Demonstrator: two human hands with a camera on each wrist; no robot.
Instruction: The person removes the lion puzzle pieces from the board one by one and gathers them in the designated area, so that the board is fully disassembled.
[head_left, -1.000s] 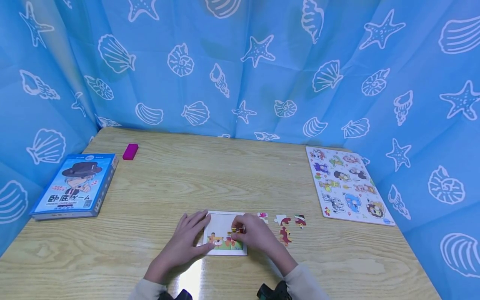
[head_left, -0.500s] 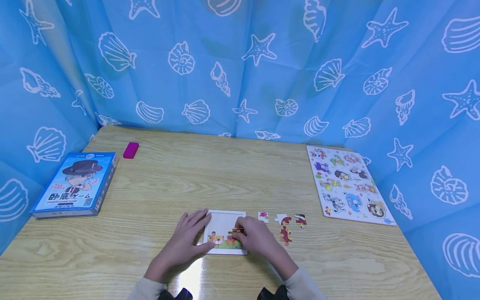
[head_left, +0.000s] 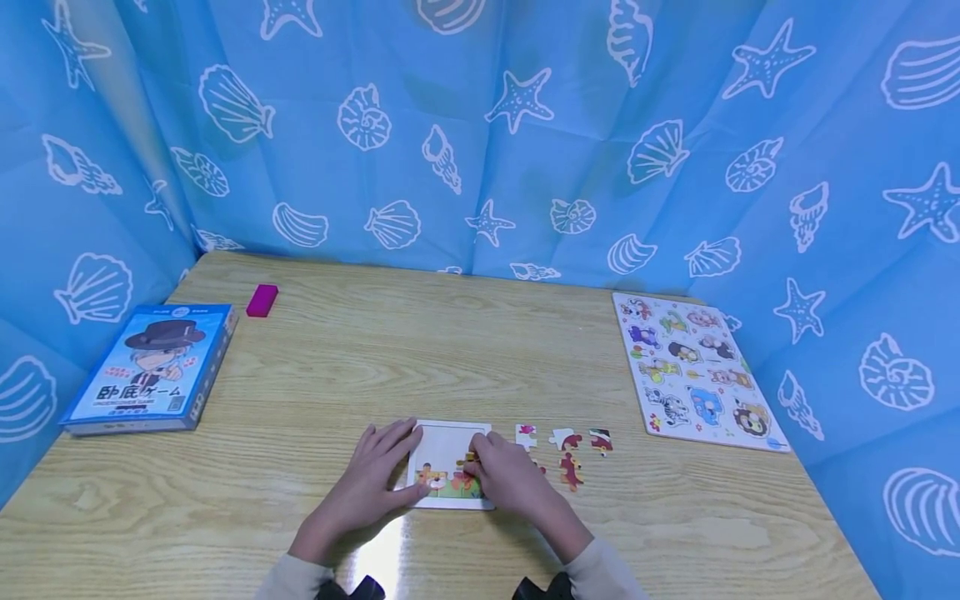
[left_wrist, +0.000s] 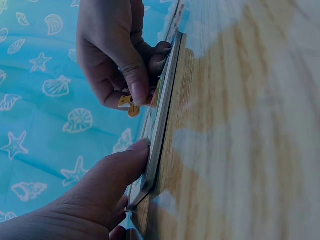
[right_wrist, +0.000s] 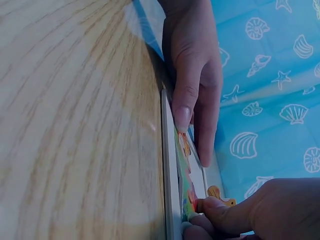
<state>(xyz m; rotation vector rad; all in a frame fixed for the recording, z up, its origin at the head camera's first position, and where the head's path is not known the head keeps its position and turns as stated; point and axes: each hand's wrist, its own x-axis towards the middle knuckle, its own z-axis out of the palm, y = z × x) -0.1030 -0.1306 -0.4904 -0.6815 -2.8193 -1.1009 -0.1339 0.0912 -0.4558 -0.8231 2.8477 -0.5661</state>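
Note:
A small white-framed puzzle tray (head_left: 450,504) lies on the table in front of the person, its near row filled with colourful jigsaw pieces (head_left: 442,485). With fingers stretched out, the left hand (head_left: 375,475) rests along the tray's left side, and its thumb (left_wrist: 131,156) presses on the frame. Over the tray's right side, the right hand (head_left: 513,475) pinches a yellow-orange puzzle piece (left_wrist: 131,106) between thumb and forefinger. That piece is tilted above the board, and its knob (right_wrist: 214,192) sticks out past the fingertips. Part of it is hidden by the fingers.
Several loose puzzle pieces (head_left: 570,471) lie right of the tray, one partly behind the right hand. An animal puzzle board (head_left: 705,375) is at the right edge. A blue game box (head_left: 150,371) and a magenta block (head_left: 262,301) sit at left. A blue curtain (head_left: 480,150) hangs behind.
The right hand has shifted slightly and turned, keeping the puzzle piece pinched; a red loose piece beside it has come into view. The left hand has stayed on the tray.

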